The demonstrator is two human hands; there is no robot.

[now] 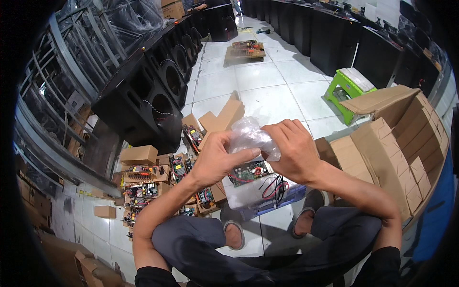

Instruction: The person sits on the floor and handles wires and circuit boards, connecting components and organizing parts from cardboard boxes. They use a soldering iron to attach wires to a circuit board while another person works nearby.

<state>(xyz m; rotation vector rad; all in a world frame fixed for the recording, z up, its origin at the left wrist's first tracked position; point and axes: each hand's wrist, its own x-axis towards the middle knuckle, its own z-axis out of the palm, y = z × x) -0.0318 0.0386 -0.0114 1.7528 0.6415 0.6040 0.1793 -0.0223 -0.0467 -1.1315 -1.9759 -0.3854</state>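
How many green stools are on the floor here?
1. The green stool stands on the white tiles at upper right, beside the stacked cardboard boxes, beyond the left hand and right hand gripping a clear plastic bag. Boxes may hide others.

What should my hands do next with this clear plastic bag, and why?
Probably pull the clear plastic bag open: the left hand and right hand both pinch it, crumpled, above the green circuit board.
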